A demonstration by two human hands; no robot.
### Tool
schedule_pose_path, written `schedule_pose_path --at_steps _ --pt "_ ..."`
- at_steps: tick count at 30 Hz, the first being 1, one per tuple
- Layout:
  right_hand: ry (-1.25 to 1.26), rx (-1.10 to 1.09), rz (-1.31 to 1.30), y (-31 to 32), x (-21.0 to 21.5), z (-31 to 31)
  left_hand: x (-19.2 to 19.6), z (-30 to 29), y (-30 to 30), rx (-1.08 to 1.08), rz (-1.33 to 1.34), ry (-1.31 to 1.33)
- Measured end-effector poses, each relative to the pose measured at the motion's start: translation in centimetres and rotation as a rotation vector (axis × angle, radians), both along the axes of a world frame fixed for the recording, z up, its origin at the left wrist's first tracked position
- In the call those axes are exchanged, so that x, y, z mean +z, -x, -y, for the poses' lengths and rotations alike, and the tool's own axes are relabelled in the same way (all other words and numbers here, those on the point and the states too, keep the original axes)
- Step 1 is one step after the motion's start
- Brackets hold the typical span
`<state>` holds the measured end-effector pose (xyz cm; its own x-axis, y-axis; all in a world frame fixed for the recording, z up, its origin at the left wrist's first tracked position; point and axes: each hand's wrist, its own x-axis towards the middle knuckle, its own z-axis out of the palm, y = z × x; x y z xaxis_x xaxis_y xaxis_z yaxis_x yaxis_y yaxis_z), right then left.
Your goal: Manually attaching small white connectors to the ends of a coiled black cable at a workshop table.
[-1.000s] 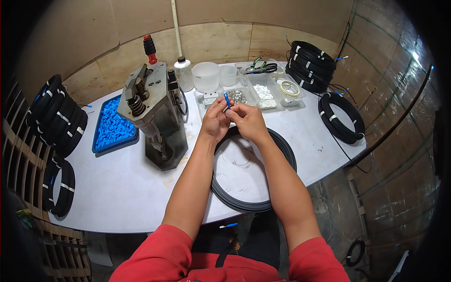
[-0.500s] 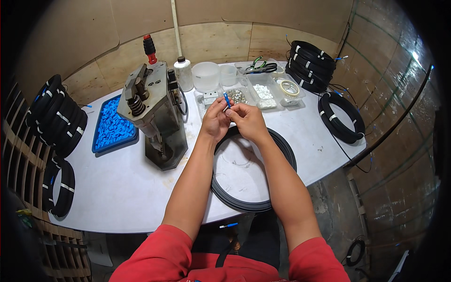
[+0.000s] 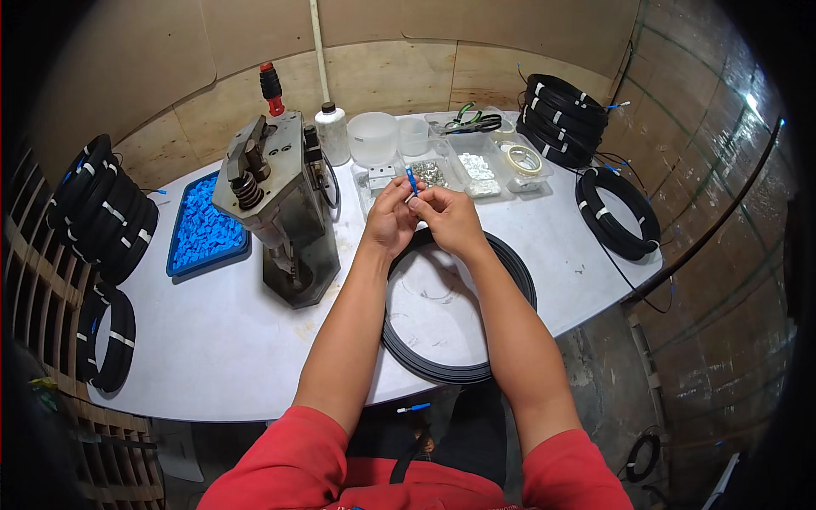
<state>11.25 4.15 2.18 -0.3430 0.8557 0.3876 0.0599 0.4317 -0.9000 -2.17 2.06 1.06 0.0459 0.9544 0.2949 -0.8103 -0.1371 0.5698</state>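
Note:
A small blue cable connector point(image 3: 412, 180) stands almost upright between my fingertips above the middle of the table. My left hand point(image 3: 388, 223) pinches it from the left side, thumb and fingers pressed together. From the right, my right hand point(image 3: 450, 219) closes its thumb and forefinger at the connector's lower end; what lies inside that pinch is partly hidden. Beneath my wrists a coil of black cable point(image 3: 438, 372) rests flat on the white table point(image 3: 212, 357). A blue-and-white cable end point(image 3: 415, 408) shows just past the table's near edge.
Left of my arms stands a metal press point(image 3: 280, 204), beside a blue tray point(image 3: 176, 268) of blue plastic pieces. Clear boxes of small parts point(image 3: 480, 174), tubs point(image 3: 372, 136), a bottle point(image 3: 331, 136) and scissors point(image 3: 476, 124) line the back. Cable coils point(image 3: 561, 119) are stacked on both sides.
The blue connector has turned slightly and shows a little more of itself between my fingertips. Both hands stay almost in place.

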Motion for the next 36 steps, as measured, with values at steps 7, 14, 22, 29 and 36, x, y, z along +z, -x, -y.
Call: schedule_pose_path --at_steps 7,14,22,29,36 --pt "0.016 0.012 -0.002 -0.2 0.3 0.2 -0.1 -0.2 -0.1 -0.003 -0.016 0.009" --pt "0.01 0.005 0.005 0.0 1.1 1.0 0.0 0.2 0.2 -0.01 0.022 0.048" --pt "-0.04 -0.025 0.062 -0.1 1.4 1.2 -0.2 -0.3 0.0 0.003 -0.052 0.005" --pt "-0.041 -0.026 0.079 -0.3 1.7 1.4 0.0 0.0 -0.2 0.024 -0.079 0.027" --pt "-0.034 -0.031 0.092 -0.3 1.4 1.1 0.0 0.0 -0.3 0.033 -0.078 0.027"
